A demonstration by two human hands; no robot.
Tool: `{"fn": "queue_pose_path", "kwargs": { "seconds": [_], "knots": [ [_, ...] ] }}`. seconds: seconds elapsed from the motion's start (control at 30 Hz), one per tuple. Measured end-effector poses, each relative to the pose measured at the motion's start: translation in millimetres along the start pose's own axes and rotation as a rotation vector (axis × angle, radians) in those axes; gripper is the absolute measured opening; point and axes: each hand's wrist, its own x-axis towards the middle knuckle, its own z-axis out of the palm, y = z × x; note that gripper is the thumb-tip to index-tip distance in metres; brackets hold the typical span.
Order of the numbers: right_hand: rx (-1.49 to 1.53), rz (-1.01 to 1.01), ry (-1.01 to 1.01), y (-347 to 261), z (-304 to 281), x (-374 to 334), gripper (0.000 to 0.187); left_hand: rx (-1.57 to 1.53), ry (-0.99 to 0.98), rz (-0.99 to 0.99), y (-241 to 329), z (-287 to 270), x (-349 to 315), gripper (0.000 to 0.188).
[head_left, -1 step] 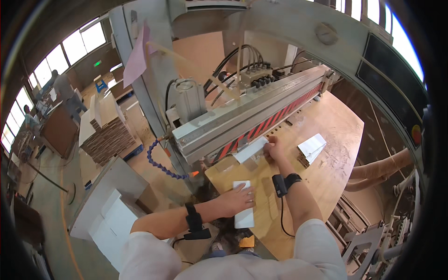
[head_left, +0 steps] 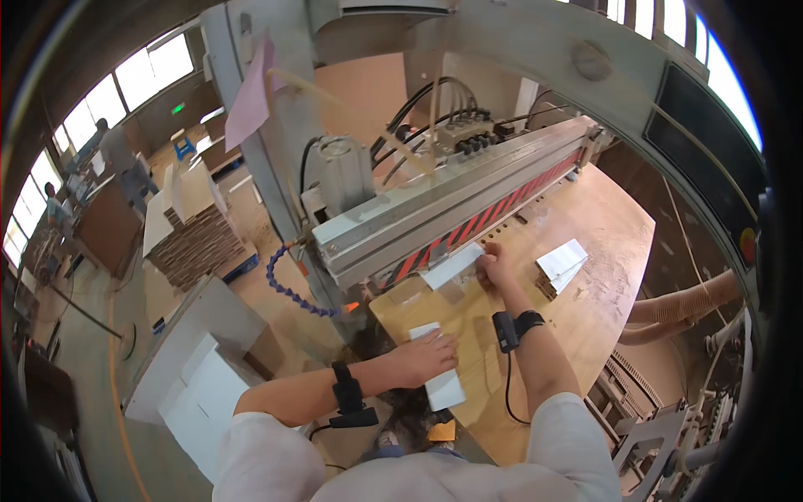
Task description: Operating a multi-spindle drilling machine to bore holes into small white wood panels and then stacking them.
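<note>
My left hand (head_left: 421,360) lies across a narrow white board (head_left: 443,391), thumb and fingers along its sides, at the left front edge of the wooden worktable (head_left: 519,402). Part of this board is hidden under the hand. Farther forward, my right hand (head_left: 495,266) has its fingers bent round the right end of a second white board (head_left: 454,266). That one lies flat against the foot of the machine's long beam (head_left: 468,197), below a red and black striped strip. Right of my right hand rests a small stack of white boards (head_left: 562,261) with brown edges.
A blue jointed hose (head_left: 280,289) with an orange nozzle curves beside the table's left corner. At lower left stand large white panels (head_left: 209,393). Beyond them is a tall stack of boards (head_left: 194,230). Two people (head_left: 123,155) are at the far left. Ribbed ducts (head_left: 677,301) run at right.
The board under my left hand has turned slightly, its near end swinging right. My right hand and its board have hardly moved. The whole view has shifted a little.
</note>
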Motion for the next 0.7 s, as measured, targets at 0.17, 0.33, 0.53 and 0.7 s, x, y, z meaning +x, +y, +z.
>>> {"fn": "queue_pose_path", "kwargs": {
  "seconds": [0.17, 0.33, 0.53, 0.7],
  "knots": [
    [0.081, -0.177, 0.122, 9.8, -26.0, -39.9, 0.048, -0.410, 0.372, -0.262, 47.9, 3.3, -38.7, 0.052],
    [-0.060, -0.215, 0.238, 10.1, -26.0, -107.7, 0.026, -0.528, 0.501, -0.930, 97.8, 65.7, -150.2, 0.060],
    [-0.140, -0.260, 0.201, 20.5, -22.6, -117.1, 0.021, -0.490, -0.108, -1.455, 102.3, 156.5, -272.0, 0.071],
    [-0.185, -0.253, 0.209, 38.6, -50.0, -112.7, 0.017, -0.103, -0.452, -1.289, 102.1, 203.4, -291.8, 0.080]
  ]
}}
